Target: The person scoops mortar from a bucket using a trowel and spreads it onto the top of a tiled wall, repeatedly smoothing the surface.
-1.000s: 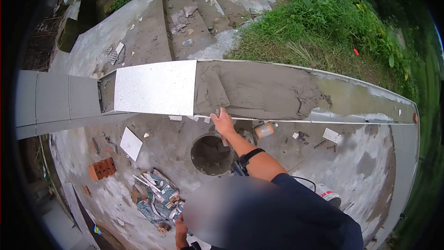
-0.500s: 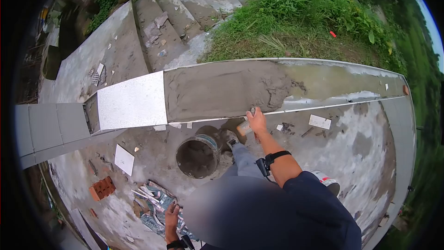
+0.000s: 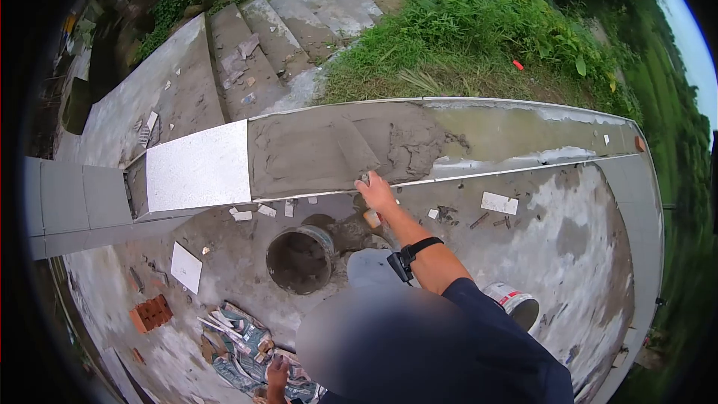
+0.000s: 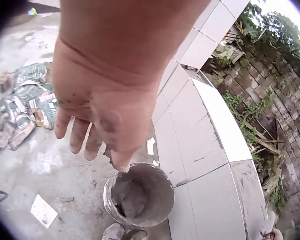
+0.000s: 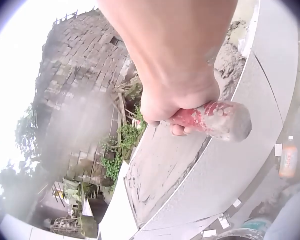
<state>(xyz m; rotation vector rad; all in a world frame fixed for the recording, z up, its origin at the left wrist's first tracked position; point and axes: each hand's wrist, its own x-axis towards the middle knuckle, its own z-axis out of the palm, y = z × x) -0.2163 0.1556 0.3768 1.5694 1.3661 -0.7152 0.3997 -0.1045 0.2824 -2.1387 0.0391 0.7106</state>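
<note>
My right hand [image 3: 378,193] grips a trowel by its handle; the flat grey blade [image 3: 357,148] lies over the wet mortar [image 3: 295,150] on top of the low wall. In the right wrist view the red handle [image 5: 212,120], caked with mortar, sticks out of the fist. A white tile [image 3: 198,164] covers the wall top left of the mortar, whose right end is lumpy. My left hand [image 4: 110,110] hangs with loosely bent fingers and holds nothing. In its wrist view, a mortar bucket [image 4: 110,197] stands on the ground beyond the fingertips.
Crumpled bags [image 3: 235,340], a brick [image 3: 151,314] and a loose tile [image 3: 186,268] lie on the ground at left. A white bucket [image 3: 512,303] is at right, an orange-labelled bottle [image 5: 288,160] near the wall's foot. Steps [image 3: 273,30] and grass [image 3: 449,45] lie beyond the wall.
My right hand moved the trowel rightward from beside the white tile to the lumpy mortar, then back left to the middle of the bed. The head view shifted too.
</note>
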